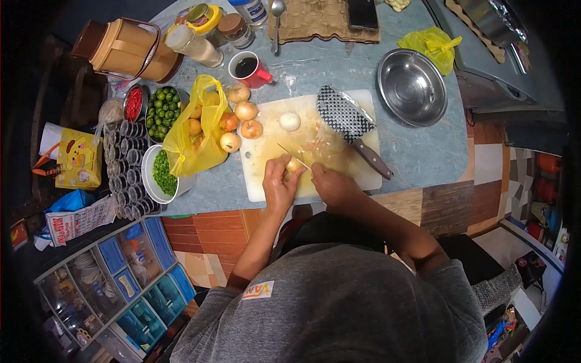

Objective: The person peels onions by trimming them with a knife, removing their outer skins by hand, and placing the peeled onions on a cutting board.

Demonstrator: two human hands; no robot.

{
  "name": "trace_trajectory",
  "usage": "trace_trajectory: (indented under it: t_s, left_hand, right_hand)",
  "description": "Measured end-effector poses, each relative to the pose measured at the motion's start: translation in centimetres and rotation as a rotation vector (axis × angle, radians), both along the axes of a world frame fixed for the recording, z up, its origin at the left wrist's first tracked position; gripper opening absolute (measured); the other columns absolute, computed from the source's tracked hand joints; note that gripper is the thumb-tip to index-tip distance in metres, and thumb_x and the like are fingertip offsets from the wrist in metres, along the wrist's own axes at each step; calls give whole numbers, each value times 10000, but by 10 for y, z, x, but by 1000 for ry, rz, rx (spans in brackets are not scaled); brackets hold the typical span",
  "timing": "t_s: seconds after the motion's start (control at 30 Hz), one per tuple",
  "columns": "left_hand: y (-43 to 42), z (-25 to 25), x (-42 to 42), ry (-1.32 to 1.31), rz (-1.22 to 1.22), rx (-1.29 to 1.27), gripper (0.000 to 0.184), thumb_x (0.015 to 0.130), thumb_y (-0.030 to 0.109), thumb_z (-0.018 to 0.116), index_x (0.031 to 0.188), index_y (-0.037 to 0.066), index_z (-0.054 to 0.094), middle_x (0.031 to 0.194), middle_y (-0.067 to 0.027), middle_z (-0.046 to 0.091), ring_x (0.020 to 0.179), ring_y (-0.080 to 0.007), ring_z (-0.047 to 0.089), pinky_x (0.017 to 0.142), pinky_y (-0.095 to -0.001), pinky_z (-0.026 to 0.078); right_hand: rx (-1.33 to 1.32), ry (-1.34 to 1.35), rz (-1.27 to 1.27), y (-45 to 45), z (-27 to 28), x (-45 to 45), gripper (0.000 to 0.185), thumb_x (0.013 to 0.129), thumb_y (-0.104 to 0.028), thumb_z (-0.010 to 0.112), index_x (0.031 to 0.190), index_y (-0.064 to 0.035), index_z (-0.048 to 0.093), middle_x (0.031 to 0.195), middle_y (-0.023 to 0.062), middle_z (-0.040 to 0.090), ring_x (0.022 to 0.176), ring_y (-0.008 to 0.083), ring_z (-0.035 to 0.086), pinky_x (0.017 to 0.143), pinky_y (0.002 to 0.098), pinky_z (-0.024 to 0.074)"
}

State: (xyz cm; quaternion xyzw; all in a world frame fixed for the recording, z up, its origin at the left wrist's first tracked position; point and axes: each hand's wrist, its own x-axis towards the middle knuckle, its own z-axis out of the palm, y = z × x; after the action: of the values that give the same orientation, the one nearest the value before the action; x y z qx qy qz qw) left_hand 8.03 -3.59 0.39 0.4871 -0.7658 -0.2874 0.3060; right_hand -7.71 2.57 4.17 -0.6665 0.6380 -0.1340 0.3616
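My left hand (279,184) is closed round an onion (293,164) low over the front part of the white cutting board (257,190). In my right hand (331,183) is a small knife (284,148), its thin blade lying across the onion and pointing up to the left. The knife's handle is hidden inside my fist. Farther back on the board sits a peeled white onion (290,121), with scraps of onion skin (318,144) beside it. A cleaver (346,115) with a patterned blade and brown handle lies on the board's right side.
Unpeeled onions (246,111) stand left of the board by a yellow plastic bag (200,130). Around them are a bowl of chopped greens (163,172), green citrus (163,114) and a red mug (247,68) of dark liquid. A steel bowl (413,88) stands right.
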Motion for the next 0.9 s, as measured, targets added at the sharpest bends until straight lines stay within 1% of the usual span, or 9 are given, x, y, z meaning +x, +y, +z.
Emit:
trace_trajectory:
  t_s: [0.07, 0.17, 0.37, 0.47, 0.57, 0.67, 0.77, 0.87, 0.9]
  left_hand:
    - [0, -3, 2, -7, -30, -49, 386, 715, 70, 784, 1041, -40, 610, 909, -141, 561, 744, -216, 608, 618, -289, 518]
    - [0, 2, -3, 66, 29, 72, 393, 710, 63, 786, 1045, -42, 610, 912, -135, 558, 737, -204, 609, 607, -276, 522]
    - [0, -6, -1, 65, 20, 49, 386, 721, 51, 777, 1060, -36, 614, 902, -121, 553, 723, -188, 602, 599, -265, 520]
    - [1, 3, -4, -19, 19, 45, 386, 720, 50, 778, 1063, -26, 616, 897, -111, 550, 704, -167, 583, 582, -258, 503]
    - [1, -8, 2, 43, 27, 60, 399, 711, 55, 784, 1067, -17, 617, 888, -103, 542, 684, -160, 563, 572, -256, 487]
    - [1, -3, -1, 69, 58, 99, 418, 698, 104, 797, 1065, 9, 619, 943, -153, 578, 784, -272, 603, 649, -332, 500]
    - [4, -6, 1, 64, 75, 148, 428, 697, 102, 797, 1070, 11, 607, 961, -154, 583, 816, -277, 597, 671, -337, 498]
    - [1, 0, 4, 7, 1, 58, 445, 694, 72, 790, 1081, -11, 587, 923, -130, 569, 780, -227, 580, 653, -317, 499]
    - [-2, 5, 5, -76, -51, -4, 456, 685, 70, 790, 1083, -9, 583, 932, -137, 575, 808, -251, 576, 690, -332, 494]
  right_hand:
    - [-83, 25, 7, 8, -4, -3, 128, 877, -110, 492, 965, -35, 438, 677, 151, 602, 644, 315, 634, 558, 414, 494]
    - [-118, 3, -16, -1, 1, 1, 115, 881, -96, 470, 969, -31, 434, 724, 176, 615, 681, 345, 639, 591, 443, 498]
    - [34, 7, -67, 4, 4, 0, 111, 894, -101, 454, 971, -25, 429, 784, 203, 613, 719, 376, 626, 626, 475, 487]
    - [76, -78, -93, -10, 0, 1, 134, 907, -127, 455, 977, -17, 424, 841, 232, 604, 736, 406, 611, 651, 492, 475]
    - [53, -151, -126, -6, 2, -1, 160, 914, -154, 463, 982, -15, 422, 869, 241, 601, 765, 422, 603, 674, 504, 462]
    - [70, -194, -170, 1, -3, -2, 187, 907, -176, 489, 984, -17, 425, 851, 229, 606, 789, 429, 599, 689, 519, 448]
    - [189, -109, -179, -9, -14, 7, 182, 918, -187, 473, 975, -21, 426, 837, 224, 611, 805, 422, 603, 707, 522, 448]
    - [174, -60, -191, -5, -26, 11, 181, 929, -197, 454, 982, -28, 420, 832, 232, 610, 801, 420, 604, 710, 523, 451]
    - [173, -57, -191, -4, -26, 11, 180, 934, -202, 442, 985, -30, 417, 831, 235, 610, 802, 420, 604, 712, 525, 451]
